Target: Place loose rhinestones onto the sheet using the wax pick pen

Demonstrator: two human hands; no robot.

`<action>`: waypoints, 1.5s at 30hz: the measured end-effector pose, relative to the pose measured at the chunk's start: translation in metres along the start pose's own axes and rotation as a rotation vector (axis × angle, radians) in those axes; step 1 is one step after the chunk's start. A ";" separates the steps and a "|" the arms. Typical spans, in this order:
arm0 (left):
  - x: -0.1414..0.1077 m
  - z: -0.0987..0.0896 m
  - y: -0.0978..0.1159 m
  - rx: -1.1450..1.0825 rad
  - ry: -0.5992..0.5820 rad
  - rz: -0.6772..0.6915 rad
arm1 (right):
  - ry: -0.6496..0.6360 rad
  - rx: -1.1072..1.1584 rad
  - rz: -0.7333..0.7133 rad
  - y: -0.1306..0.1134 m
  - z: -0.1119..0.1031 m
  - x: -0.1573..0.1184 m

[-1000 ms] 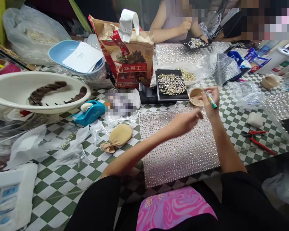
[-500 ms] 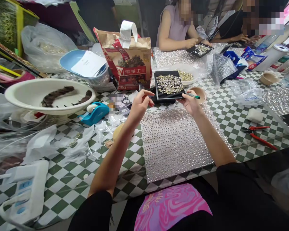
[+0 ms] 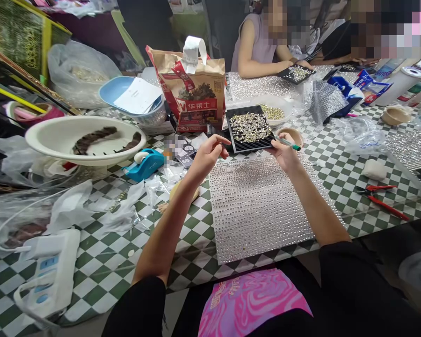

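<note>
My right hand (image 3: pixel 286 152) is closed on the lower right corner of a black ridged tray (image 3: pixel 254 149), with a green-tipped pen (image 3: pixel 291 144) also between its fingers. Gold and clear rhinestones (image 3: pixel 250 126) are scattered across the tray, which is tilted and held above the table. Beside the tray's left edge, my left hand (image 3: pixel 210 153) has its fingers loosely bent and apart; the index fingertip is at the edge, and whether it touches is unclear. Below both hands lies a sheet studded with clear rhinestones (image 3: pixel 259 210).
Behind the tray are a bowl of gold stones (image 3: pixel 273 112) and a paper bag (image 3: pixel 199 100). A tape dispenser (image 3: pixel 145 164) and white basin (image 3: pixel 87 157) sit left; red-handled pliers (image 3: pixel 386 206) lie right. Across the table, a person handles another black tray (image 3: pixel 296 74).
The view has shifted slightly, so most things appear further right. The tray is tilted a little differently, and its stones have moved slightly. My right hand keeps its hold on tray and pen.
</note>
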State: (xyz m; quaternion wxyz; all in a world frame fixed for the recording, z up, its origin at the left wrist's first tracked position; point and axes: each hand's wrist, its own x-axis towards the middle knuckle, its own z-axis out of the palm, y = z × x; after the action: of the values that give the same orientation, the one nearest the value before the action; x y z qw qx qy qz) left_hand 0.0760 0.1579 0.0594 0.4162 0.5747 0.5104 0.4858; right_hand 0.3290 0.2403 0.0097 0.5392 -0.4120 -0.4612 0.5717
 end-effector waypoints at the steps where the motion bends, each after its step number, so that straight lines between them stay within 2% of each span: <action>1: 0.000 -0.001 -0.001 0.005 0.003 -0.003 | -0.007 0.001 0.006 -0.004 -0.001 -0.004; 4: 0.003 -0.007 -0.007 0.030 0.051 -0.017 | -0.031 -0.005 0.030 -0.017 -0.005 -0.018; 8: 0.009 -0.020 -0.023 0.093 0.218 -0.055 | -0.067 -0.016 0.067 -0.037 -0.016 -0.038; 10: 0.007 -0.026 -0.030 0.117 0.241 -0.099 | -0.099 -0.033 0.104 -0.044 -0.024 -0.049; 13: -0.009 -0.031 -0.035 0.123 0.127 -0.188 | -0.163 -0.072 0.181 -0.051 -0.037 -0.066; 16: -0.035 -0.031 -0.034 0.125 -0.024 -0.271 | -0.238 -0.107 0.260 -0.051 -0.048 -0.083; 19: -0.065 -0.029 -0.032 0.144 -0.119 -0.340 | -0.317 -0.137 0.319 -0.046 -0.058 -0.094; 23: -0.100 -0.022 -0.033 0.139 -0.204 -0.422 | -0.414 -0.182 0.349 -0.035 -0.066 -0.102; 28: -0.133 -0.014 -0.042 0.109 -0.256 -0.523 | -0.483 -0.273 0.307 -0.020 -0.070 -0.104; 36: -0.158 -0.006 -0.059 0.037 -0.323 -0.668 | -0.505 -0.471 0.154 -0.008 -0.065 -0.098; 45: -0.163 -0.007 -0.061 0.005 -0.335 -0.750 | -0.483 -0.564 0.050 -0.003 -0.057 -0.087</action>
State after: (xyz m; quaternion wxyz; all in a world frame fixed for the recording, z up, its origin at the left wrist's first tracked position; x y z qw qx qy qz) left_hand 0.0568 0.0042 -0.0206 0.6404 0.4208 0.6109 0.1990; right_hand 0.3917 0.1584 -0.0034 0.2662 -0.4087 -0.7043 0.5158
